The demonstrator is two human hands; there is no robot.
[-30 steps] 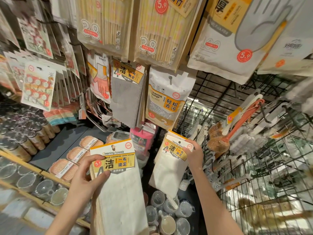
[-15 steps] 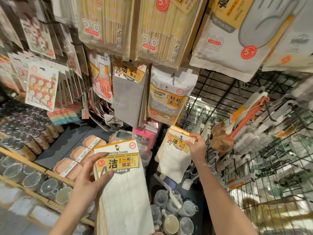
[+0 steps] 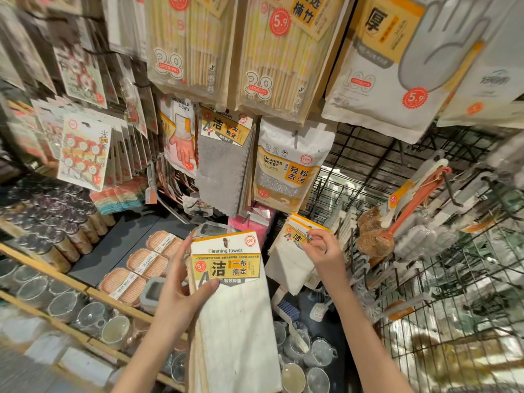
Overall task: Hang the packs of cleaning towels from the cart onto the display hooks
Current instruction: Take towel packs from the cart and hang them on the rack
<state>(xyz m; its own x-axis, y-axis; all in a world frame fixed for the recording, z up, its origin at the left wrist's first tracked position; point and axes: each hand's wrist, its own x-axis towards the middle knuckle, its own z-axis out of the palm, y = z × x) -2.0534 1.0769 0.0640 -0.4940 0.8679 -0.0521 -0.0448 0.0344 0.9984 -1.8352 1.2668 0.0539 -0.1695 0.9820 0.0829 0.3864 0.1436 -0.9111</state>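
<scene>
Hanging limp from its card header, the pack of white cleaning towels [image 3: 232,302] in the near centre looks light and soft. The cloth folds and sways, so I judge it gives no firm hold; the stiff yellow and white header is the better place to take it, close to the small hanging hole at the top. The left hand [image 3: 181,290] grips this pack at the left edge of the header, thumb across the front of the card. It seems to be several packs stacked, because more cloth edges show behind.

The right hand [image 3: 323,251] pinches the header of a second pack [image 3: 289,262], a little farther and to the right, near the wire grid [image 3: 442,321]. Whether the header hole is already over a hook I cannot tell.

The near header reads "Cleaning towels", with large Chinese characters, a big "4" and a red round "5.9" sticker. Farther up hangs a grey towel pack [image 3: 224,165] with the same kind of header. Right of it a white bag [image 3: 292,165] reads "Cleaning Sponge", and left of it a pack [image 3: 178,131] reads "HOUSEHOLD GLOVES". The chopstick packs [image 3: 269,52] at the top show "38" and "5.9".
</scene>
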